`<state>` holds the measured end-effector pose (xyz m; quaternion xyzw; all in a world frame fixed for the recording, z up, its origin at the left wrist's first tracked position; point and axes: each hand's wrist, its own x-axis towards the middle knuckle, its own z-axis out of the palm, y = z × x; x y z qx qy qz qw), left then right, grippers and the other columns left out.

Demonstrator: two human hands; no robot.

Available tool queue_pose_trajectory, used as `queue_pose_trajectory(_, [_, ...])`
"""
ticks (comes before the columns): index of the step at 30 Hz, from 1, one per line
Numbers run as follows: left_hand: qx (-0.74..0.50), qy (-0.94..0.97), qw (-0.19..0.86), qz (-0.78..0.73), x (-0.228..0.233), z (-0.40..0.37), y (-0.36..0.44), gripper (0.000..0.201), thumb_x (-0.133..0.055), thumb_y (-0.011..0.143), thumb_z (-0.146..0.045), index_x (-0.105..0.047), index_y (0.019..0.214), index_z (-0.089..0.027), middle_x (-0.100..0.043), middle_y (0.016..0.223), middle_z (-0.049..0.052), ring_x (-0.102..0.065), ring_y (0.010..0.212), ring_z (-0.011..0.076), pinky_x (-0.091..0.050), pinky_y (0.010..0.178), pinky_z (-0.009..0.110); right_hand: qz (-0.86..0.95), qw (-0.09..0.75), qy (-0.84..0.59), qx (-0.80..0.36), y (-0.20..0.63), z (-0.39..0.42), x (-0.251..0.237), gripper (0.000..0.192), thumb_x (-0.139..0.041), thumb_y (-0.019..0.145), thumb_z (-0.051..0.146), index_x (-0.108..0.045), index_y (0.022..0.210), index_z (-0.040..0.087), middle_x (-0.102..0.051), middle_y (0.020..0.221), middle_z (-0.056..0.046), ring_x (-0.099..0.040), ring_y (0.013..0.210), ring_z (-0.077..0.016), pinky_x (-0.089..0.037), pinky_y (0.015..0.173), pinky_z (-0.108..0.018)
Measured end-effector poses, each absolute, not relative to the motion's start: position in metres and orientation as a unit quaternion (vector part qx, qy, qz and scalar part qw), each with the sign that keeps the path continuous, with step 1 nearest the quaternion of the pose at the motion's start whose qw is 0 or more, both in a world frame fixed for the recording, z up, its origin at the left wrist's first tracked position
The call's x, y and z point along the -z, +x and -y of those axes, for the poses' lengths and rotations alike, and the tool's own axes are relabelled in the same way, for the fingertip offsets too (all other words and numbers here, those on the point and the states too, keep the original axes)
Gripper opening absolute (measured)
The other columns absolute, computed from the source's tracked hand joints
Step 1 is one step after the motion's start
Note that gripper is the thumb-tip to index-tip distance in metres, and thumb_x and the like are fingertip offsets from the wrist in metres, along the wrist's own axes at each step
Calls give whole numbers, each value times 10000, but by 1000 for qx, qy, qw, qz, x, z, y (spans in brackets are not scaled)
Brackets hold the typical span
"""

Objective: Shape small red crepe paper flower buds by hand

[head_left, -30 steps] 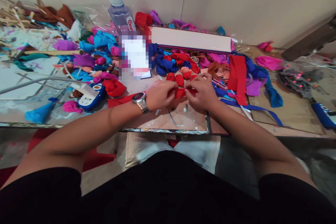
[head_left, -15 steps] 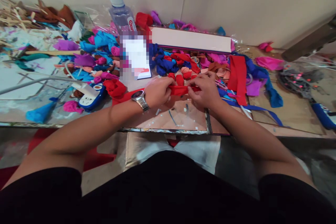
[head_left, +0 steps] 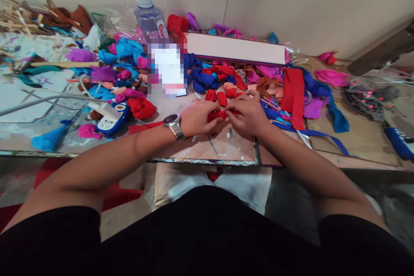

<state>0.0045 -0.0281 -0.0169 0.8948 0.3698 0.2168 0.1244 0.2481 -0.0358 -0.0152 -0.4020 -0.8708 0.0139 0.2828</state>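
Observation:
A strip of red crepe paper point(head_left: 216, 115) runs between my two hands, just above the worktop. My left hand point(head_left: 198, 118), below a metal wristwatch, pinches the strip with thumb and fingers, and a tail of it trails out to the left under my wrist. Close against it, my right hand point(head_left: 246, 114) grips the right end between thumb and fingertips; the very end is hidden by the fingers. Just beyond the hands lie several small rolled red paper buds point(head_left: 221, 98). A wider red strip point(head_left: 293, 95) lies to the right of my right hand.
A clear bottle point(head_left: 150, 21) stands behind a blurred phone point(head_left: 168, 69). A blue power strip point(head_left: 113, 123) with a plug and grey cable sits at left. A long white box point(head_left: 236, 48) lies at the back. Pliers point(head_left: 39, 70) and coloured paper pieces surround the hands.
My hands have come closer together, the left one moving slightly right, so less red strip shows between them. The strip's tail at left now lies lower and shows less.

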Motion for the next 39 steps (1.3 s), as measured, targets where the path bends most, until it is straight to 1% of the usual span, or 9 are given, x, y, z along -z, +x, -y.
queue_pose_trajectory(5, [-196,901,106,-372,20,24,4,175,-680,899,-322,-759,1015,-217,-795,926,69,-733,850,244,-433,725,365,864,279,-418,-22,248,35,13,138,-641,973,313,-768,976,259,-812,899,-17,-689,957,-252,-334,1111,-507])
queue_pose_trajectory(9, [-196,899,106,-376,17,25,4,200,-684,898,-332,-756,1041,-213,-804,968,76,-737,883,251,-444,750,367,863,282,-419,-22,247,35,14,124,-650,953,308,-762,942,255,-806,890,-14,-685,939,-245,-327,1123,-505])
queue_pose_trajectory(13, [-221,899,137,-354,14,30,4,317,-625,982,-453,-762,1099,-192,-808,1028,93,-737,928,260,-473,821,387,870,282,-404,-24,247,36,16,121,-659,964,316,-763,955,255,-804,907,-14,-688,935,-239,-318,1134,-512])
queue_pose_trajectory(16, [-240,889,161,-355,16,30,4,350,-516,1056,-432,-774,1080,-196,-808,995,81,-727,895,235,-473,832,378,874,279,-397,-27,246,37,17,110,-660,969,306,-760,966,259,-804,897,-7,-686,931,-236,-313,1131,-518])
queue_pose_trajectory(19, [-248,883,169,-361,18,28,5,328,-518,1053,-400,-777,1048,-198,-809,963,71,-721,866,224,-469,817,369,877,284,-388,-26,245,37,17,113,-652,973,301,-757,976,258,-800,890,-8,-683,940,-236,-305,1130,-524])
queue_pose_trajectory(23, [-243,899,127,-341,17,28,7,257,-552,1022,-322,-783,1032,-211,-820,1002,72,-735,909,218,-461,873,382,874,281,-395,-39,244,39,16,103,-654,943,311,-738,922,257,-794,915,-14,-672,1013,-258,-288,1138,-534])
queue_pose_trajectory(27, [-234,913,79,-324,14,30,8,256,-540,1028,-269,-794,1036,-232,-821,1018,64,-741,920,200,-445,901,387,872,287,-396,-39,243,41,14,105,-637,929,292,-713,870,249,-790,910,-19,-667,1052,-266,-289,1128,-531])
queue_pose_trajectory(36, [-234,914,93,-317,24,23,5,292,-521,1043,-269,-808,1083,-240,-828,1000,73,-753,906,210,-475,821,361,882,279,-379,-34,247,39,17,127,-647,969,318,-751,921,264,-791,936,-9,-690,1044,-255,-264,1137,-555])
queue_pose_trajectory(39, [-220,909,110,-337,21,26,5,280,-543,1033,-299,-805,1113,-241,-822,961,71,-745,860,221,-460,768,359,876,281,-391,-32,247,38,17,126,-649,981,337,-754,950,275,-797,944,-11,-678,1051,-263,-275,1134,-548])
